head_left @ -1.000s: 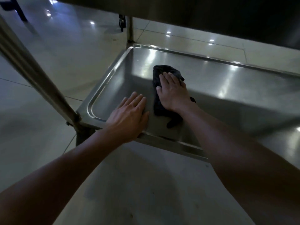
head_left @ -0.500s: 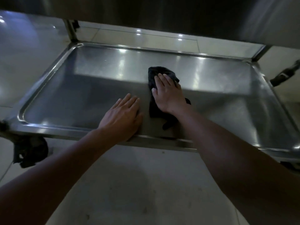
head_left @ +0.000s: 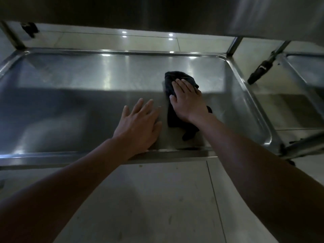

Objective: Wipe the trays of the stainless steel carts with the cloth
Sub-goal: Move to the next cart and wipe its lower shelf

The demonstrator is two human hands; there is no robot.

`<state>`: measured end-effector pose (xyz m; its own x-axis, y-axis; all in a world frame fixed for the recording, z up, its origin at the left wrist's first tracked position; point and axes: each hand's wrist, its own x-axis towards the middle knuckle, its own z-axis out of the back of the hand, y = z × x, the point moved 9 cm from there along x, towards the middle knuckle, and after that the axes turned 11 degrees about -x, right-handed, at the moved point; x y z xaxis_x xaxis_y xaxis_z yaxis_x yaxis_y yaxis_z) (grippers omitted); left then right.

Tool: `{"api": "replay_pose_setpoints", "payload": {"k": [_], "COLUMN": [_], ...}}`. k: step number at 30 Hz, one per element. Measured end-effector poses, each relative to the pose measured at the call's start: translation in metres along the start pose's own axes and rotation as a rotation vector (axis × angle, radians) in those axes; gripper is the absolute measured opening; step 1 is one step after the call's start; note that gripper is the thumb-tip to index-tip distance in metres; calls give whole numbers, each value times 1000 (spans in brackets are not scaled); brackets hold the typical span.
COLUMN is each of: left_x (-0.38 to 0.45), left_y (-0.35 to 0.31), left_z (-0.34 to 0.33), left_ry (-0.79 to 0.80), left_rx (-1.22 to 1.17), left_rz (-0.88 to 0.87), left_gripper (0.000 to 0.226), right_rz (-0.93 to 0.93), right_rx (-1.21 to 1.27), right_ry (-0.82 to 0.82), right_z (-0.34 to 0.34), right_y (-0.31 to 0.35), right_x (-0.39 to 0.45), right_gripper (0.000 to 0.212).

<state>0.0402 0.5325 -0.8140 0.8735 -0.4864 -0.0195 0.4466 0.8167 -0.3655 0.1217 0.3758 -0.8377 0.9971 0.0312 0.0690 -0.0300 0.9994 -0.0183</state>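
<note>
A stainless steel cart tray (head_left: 70, 81) fills the upper middle of the head view, low above the floor. A dark cloth (head_left: 172, 118) lies on its right half. My right hand (head_left: 188, 99) presses flat on the cloth with straight fingers; cloth shows past the fingertips and behind the wrist. My left hand (head_left: 140, 123) rests flat on the bare tray just left of the cloth, fingers spread, its heel at the tray's near rim.
A dark upper shelf hangs over the tray along the top. A second cart's tray (head_left: 308, 71) stands to the right, with a black caster or handle part (head_left: 259, 72) between the two. Cart posts rise at the far corners. Tiled floor (head_left: 157, 199) lies below.
Both hands and the cloth have slid rightward along the tray, from near its left end to its right half. My view followed them to the right. My left fingers have spread.
</note>
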Motion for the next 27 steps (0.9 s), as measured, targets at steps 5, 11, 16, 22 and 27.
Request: {"api": "replay_pose_setpoints", "payload": {"k": [5, 11, 16, 22, 27], "left_x": [24, 51, 68, 73, 68], "left_y": [-37, -76, -103, -127, -137], "left_z": [-17, -34, -46, -57, -57], "left_ry": [19, 33, 34, 40, 29], "left_rx": [-18, 3, 16, -8, -39], "left_rz": [-29, -65, -99, -149, -168], "left_gripper": [51, 54, 56, 56, 56], "right_rz": [-41, -118, -116, -119, -100], "right_rx": [-17, -38, -113, -3, 30], "right_ry": [14, 16, 40, 47, 19], "right_z": [1, 3, -7, -2, 7], "right_y": [-51, -119, -168, -184, -188], "right_x": [-6, -12, -6, -15, -38], "right_gripper": [58, 58, 78, 64, 58]}}
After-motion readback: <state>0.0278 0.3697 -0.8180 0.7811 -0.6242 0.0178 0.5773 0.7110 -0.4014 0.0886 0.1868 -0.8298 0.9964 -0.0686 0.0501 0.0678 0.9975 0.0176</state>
